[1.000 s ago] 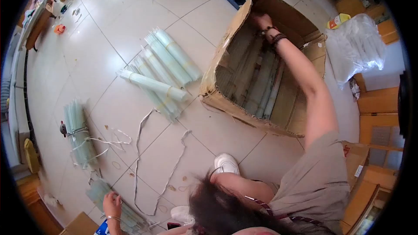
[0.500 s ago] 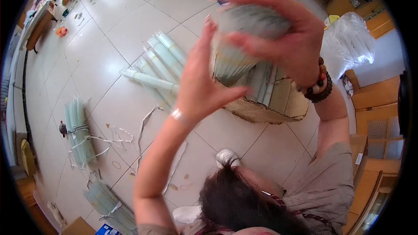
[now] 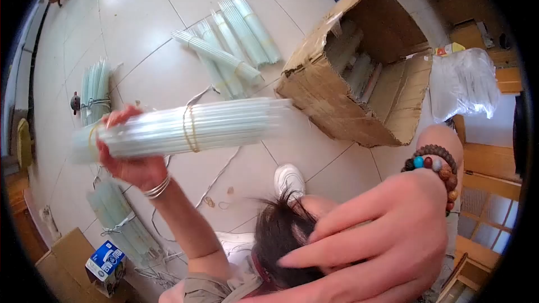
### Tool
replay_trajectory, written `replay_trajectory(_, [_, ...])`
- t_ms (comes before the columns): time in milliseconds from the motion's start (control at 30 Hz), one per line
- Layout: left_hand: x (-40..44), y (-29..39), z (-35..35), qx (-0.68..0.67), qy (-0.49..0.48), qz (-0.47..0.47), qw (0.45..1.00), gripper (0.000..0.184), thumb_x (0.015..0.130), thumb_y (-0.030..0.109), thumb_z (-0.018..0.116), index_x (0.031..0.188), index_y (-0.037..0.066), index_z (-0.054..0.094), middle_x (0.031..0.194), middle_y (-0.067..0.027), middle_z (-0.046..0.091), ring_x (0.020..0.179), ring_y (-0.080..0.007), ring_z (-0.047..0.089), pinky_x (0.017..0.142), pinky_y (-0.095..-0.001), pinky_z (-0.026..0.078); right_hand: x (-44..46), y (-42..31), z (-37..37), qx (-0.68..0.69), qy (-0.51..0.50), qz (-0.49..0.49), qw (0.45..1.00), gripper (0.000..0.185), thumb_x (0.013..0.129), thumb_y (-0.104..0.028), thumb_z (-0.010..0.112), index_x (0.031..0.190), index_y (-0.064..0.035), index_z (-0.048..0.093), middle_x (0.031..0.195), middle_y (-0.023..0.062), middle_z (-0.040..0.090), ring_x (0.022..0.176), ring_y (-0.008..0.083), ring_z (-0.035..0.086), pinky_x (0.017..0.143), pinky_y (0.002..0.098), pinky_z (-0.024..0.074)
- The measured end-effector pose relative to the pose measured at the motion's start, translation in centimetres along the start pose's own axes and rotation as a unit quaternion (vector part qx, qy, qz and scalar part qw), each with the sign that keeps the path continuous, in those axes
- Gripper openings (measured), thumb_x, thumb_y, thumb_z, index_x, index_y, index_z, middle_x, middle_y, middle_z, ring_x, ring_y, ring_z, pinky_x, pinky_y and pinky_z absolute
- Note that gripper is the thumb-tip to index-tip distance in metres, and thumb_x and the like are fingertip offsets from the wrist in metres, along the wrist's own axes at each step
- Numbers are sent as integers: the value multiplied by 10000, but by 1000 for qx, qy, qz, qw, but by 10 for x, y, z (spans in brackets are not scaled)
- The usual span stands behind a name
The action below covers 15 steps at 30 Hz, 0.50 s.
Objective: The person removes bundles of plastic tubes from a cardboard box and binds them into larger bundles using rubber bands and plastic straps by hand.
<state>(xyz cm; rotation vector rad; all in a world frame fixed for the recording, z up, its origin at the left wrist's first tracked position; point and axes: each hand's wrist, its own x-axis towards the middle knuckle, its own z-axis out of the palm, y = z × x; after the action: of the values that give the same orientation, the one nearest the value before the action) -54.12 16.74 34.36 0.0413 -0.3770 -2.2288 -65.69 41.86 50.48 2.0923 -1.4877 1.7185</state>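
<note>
The left hand [image 3: 137, 165] grips 1 bundle [image 3: 224, 126] near its end, holding it crosswise above the floor [image 3: 328, 171], left of the box [image 3: 331, 92] in view, while the right hand [image 3: 390, 230], loosely open, shows beside the hair [image 3: 278, 235].

1. Left hand [image 3: 137, 169]: bare; at its wrist I wear slim, silver-coloured metal bangles [image 3: 158, 187], set close together.
2. Right hand [image 3: 387, 233]: bare; at its wrist I wear a bracelet of small, round, dark brown beads [image 3: 439, 150].
3. Same wrist: a multicoloured bracelet of larger round beads [image 3: 429, 163], showing black, turquoise, dark red, pale grey and brown.
4. Upper garment: my grey-brown fabric sleeve [image 3: 206, 290], creased.
5. Beside my loose hair [image 3: 281, 234]: a narrow dark red cord [image 3: 259, 267], partly covered.
6. Footwear: a white, round-toed shoe [image 3: 289, 180].
</note>
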Motion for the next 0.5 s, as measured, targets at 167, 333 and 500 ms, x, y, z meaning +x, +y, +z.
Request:
replay_trajectory(167, [-28,25,-28,241,7,98,966,393,812,199,649,1140,74,472,975,-88,532,1037,-240,536,1167,-500,280,-14,-2,-18,56,-115,63,990,195,867,-165,633,1006,-66,728,942,45,695,621,107,570,546,219,432])
replay_trajectory(333, [-40,30,-57,242,-5,60,968,374,822,133,642,1141,67,457,969,-105,522,1057,-254,532,1178,-522,256,-16,14,-46,110,-279,187,935,187,881,-194,608,959,-66,719,844,21,660,673,123,607,586,250,475])
replay_trajectory(500, [-40,38,-57,255,17,62,965,371,819,94,648,1138,60,463,947,-97,539,1027,-245,548,1161,-525,289,-47,153,-165,-84,-146,593,787,292,915,-275,553,818,-41,699,620,-26,570,522,69,535,492,236,439])
